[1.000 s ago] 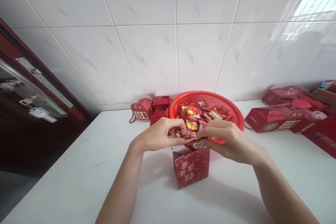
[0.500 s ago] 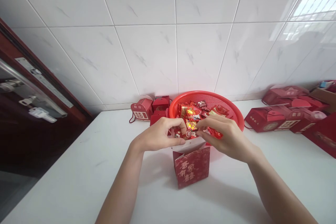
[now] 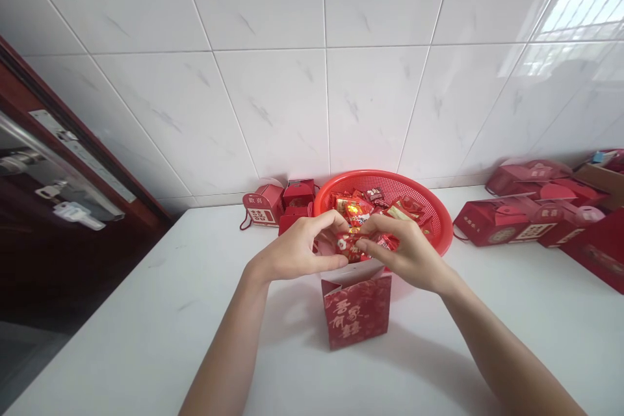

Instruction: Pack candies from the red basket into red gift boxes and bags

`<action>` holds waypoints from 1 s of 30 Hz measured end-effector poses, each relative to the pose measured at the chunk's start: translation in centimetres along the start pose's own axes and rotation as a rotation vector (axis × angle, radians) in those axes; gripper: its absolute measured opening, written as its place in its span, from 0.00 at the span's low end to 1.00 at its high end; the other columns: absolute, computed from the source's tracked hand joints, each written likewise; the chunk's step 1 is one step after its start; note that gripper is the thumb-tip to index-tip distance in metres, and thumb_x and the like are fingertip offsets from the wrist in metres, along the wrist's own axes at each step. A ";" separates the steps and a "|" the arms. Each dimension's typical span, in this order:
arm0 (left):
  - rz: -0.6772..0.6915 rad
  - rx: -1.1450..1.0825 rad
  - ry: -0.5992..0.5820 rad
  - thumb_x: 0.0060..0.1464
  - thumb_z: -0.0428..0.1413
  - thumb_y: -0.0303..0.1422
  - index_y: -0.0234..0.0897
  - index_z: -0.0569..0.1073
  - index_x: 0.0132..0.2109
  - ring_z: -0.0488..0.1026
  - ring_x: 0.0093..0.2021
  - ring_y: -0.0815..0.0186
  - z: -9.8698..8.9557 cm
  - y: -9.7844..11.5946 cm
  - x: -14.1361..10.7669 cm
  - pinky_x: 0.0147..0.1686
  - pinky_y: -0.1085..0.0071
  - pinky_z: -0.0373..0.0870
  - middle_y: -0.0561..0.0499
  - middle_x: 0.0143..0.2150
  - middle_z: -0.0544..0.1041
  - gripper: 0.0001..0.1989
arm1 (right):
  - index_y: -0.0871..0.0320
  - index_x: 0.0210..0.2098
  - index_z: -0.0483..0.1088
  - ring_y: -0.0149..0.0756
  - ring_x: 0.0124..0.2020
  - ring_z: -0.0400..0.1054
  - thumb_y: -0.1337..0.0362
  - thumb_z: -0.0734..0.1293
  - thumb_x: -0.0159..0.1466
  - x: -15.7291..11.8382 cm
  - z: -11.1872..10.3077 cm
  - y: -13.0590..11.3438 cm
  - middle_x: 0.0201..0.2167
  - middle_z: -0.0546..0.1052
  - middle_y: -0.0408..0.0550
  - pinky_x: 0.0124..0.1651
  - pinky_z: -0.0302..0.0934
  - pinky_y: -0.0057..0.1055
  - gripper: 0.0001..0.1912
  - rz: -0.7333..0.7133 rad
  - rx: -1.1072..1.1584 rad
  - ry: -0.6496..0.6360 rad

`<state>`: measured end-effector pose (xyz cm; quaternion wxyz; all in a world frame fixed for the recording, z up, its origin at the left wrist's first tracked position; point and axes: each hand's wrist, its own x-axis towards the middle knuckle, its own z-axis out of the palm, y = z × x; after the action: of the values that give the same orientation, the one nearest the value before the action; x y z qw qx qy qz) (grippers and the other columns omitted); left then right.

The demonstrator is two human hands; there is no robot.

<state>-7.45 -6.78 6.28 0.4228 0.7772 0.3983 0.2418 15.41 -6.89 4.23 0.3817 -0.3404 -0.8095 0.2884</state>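
The sweet packet at the centre is red and white. The mesh basket at 12 o'clock is orange-red, its sweets red and gold. The gift box at 6 o'clock is deep red with pale characters. The wall tiles are white with grey veins.

The left hand and right hand are long-fingered (both bare), on slender bare forearms.

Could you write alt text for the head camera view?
The left hand and right hand pinch red candy packets above an open red paper gift box on a white counter. Behind sits a red plastic basket of wrapped sweets, with more red boxes to either side.
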 end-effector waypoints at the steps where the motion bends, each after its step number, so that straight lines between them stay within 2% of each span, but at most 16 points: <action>1: -0.021 0.015 -0.006 0.55 0.64 0.37 0.41 0.70 0.48 0.78 0.44 0.60 -0.1 -0.1 0.0 0.43 0.64 0.75 0.49 0.48 0.78 0.16 | 0.57 0.32 0.70 0.33 0.31 0.69 0.62 0.67 0.68 0.0 -0.2 0.1 0.30 0.76 0.44 0.35 0.65 0.29 0.08 0.011 0.027 0.049; 6: -0.059 0.059 -0.036 0.60 0.61 0.39 0.41 0.70 0.50 0.78 0.45 0.60 -0.3 -0.1 -0.1 0.42 0.65 0.73 0.49 0.47 0.80 0.14 | 0.57 0.31 0.69 0.33 0.29 0.70 0.55 0.71 0.65 0.2 -1.5 0.2 0.27 0.73 0.44 0.32 0.69 0.31 0.13 0.064 0.208 0.230; 12: 0.078 0.016 -0.068 0.60 0.61 0.35 0.40 0.73 0.44 0.77 0.45 0.63 -0.8 0.3 -0.7 0.44 0.69 0.72 0.51 0.46 0.78 0.07 | 0.56 0.32 0.71 0.33 0.25 0.72 0.54 0.75 0.62 -0.1 -2.7 0.4 0.27 0.74 0.43 0.31 0.72 0.31 0.14 0.029 0.312 0.327; 15: 0.161 0.036 -0.122 0.59 0.62 0.33 0.39 0.76 0.37 0.76 0.48 0.63 -0.9 0.5 -1.1 0.47 0.70 0.71 0.50 0.47 0.77 0.04 | 0.56 0.32 0.72 0.31 0.23 0.73 0.59 0.75 0.63 -0.3 -3.0 0.2 0.26 0.75 0.42 0.29 0.72 0.29 0.10 -0.004 0.342 0.301; 18: 0.172 0.076 -0.213 0.59 0.61 0.31 0.39 0.80 0.38 0.75 0.50 0.63 -0.7 0.9 -1.2 0.49 0.70 0.70 0.49 0.50 0.77 0.02 | 0.56 0.32 0.72 0.31 0.23 0.73 0.61 0.74 0.63 -0.5 -3.1 -0.1 0.26 0.76 0.42 0.28 0.71 0.28 0.09 -0.009 0.369 0.275; 20: 0.139 0.132 -0.226 0.61 0.58 0.29 0.39 0.81 0.40 0.75 0.44 0.65 -0.3 1.1 -1.2 0.45 0.70 0.70 0.50 0.46 0.78 0.07 | 0.56 0.32 0.72 0.32 0.23 0.73 0.61 0.74 0.63 -0.6 -3.1 -0.3 0.26 0.76 0.42 0.28 0.71 0.28 0.08 -0.002 0.375 0.251; 22: 0.084 0.202 -0.220 0.62 0.53 0.27 0.38 0.81 0.38 0.73 0.34 0.67 0.1 1.2 -1.0 0.37 0.70 0.67 0.51 0.37 0.77 0.11 | 0.56 0.33 0.72 0.32 0.24 0.73 0.62 0.74 0.64 -0.7 -3.1 -0.4 0.26 0.76 0.42 0.28 0.70 0.28 0.08 -0.004 0.370 0.219; 24: 0.042 0.220 -0.216 0.61 0.52 0.27 0.37 0.80 0.37 0.71 0.30 0.67 0.5 1.3 -0.8 0.32 0.70 0.64 0.52 0.31 0.76 0.11 | 0.56 0.33 0.72 0.31 0.25 0.73 0.62 0.74 0.64 -0.8 -3.1 -0.4 0.26 0.76 0.42 0.28 0.68 0.27 0.07 -0.019 0.346 0.182; 28: 0.011 0.121 -0.224 0.57 0.56 0.28 0.40 0.80 0.44 0.76 0.41 0.63 0.7 1.5 -0.7 0.37 0.72 0.67 0.54 0.40 0.81 0.11 | 0.57 0.33 0.73 0.31 0.27 0.72 0.63 0.72 0.65 -0.8 -3.3 -0.2 0.27 0.76 0.43 0.31 0.66 0.28 0.06 -0.079 0.237 0.068; 30: -0.029 0.140 -0.231 0.53 0.61 0.31 0.43 0.80 0.47 0.76 0.43 0.61 0.6 1.7 -0.8 0.39 0.71 0.67 0.55 0.42 0.81 0.13 | 0.58 0.33 0.74 0.31 0.29 0.71 0.63 0.71 0.66 -0.7 -3.5 -0.3 0.28 0.76 0.43 0.32 0.66 0.29 0.06 -0.109 0.174 0.012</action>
<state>-6.75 -8.26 7.31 0.4140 0.8216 0.3742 0.1163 18.46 -6.84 6.03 0.4297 -0.2632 -0.7964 0.3343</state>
